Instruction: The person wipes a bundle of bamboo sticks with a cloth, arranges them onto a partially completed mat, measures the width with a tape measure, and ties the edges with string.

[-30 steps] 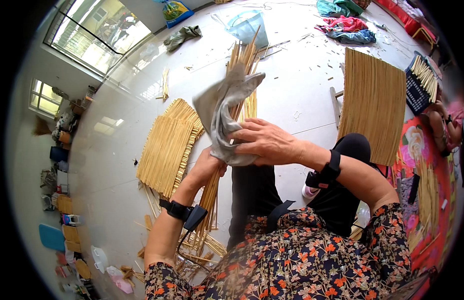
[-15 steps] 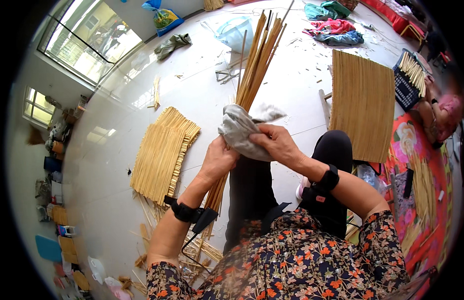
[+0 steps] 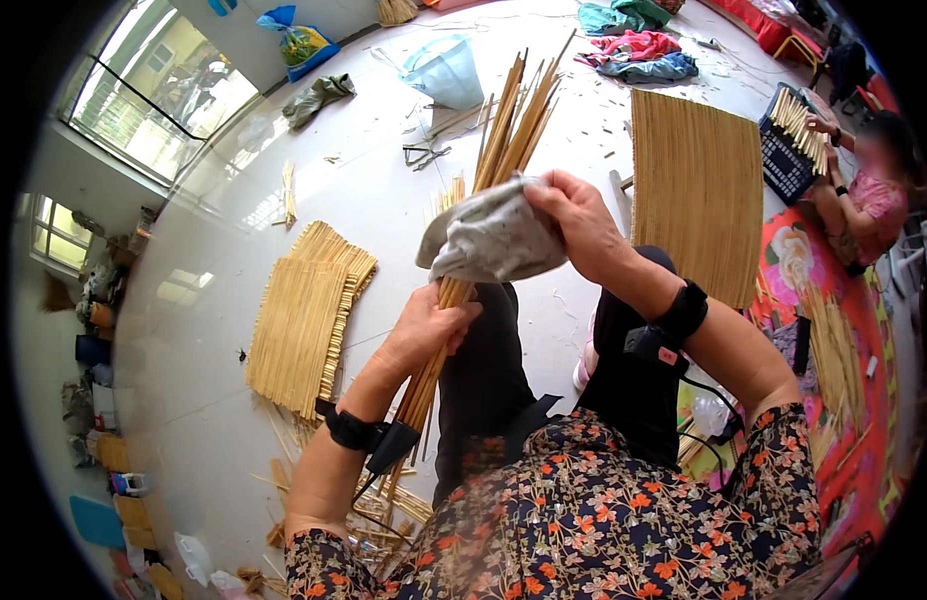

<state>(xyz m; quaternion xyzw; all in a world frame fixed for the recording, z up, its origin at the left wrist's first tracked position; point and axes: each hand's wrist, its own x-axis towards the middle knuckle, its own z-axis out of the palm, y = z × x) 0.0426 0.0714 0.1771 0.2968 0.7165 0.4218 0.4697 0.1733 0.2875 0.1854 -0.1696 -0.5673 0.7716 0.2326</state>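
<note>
My left hand [image 3: 430, 322] is closed round a long bundle of thin brown sticks [image 3: 506, 122], below a crumpled pale grey cloth [image 3: 493, 235]. The bundle slants from my lower left up toward the back of the floor, its loose tops fanning out. The cloth lies around and over the middle of the bundle. My right hand [image 3: 581, 222] grips the cloth at its upper right, thumb and fingers pressed on it; the sticks behind the cloth are hidden.
Woven stick mats [image 3: 295, 335] lie on the tiled floor at left; a larger mat [image 3: 695, 200] leans at right. A person [image 3: 868, 205] sits by a dark crate [image 3: 783, 165] of short sticks on a red floral sheet [image 3: 795, 262]. Bags, clothes and scraps lie behind.
The cloth has opened from a bunched wad into a flap, pulled up by my right hand, which rose and moved right. My left hand still holds the bundle, a little lower.
</note>
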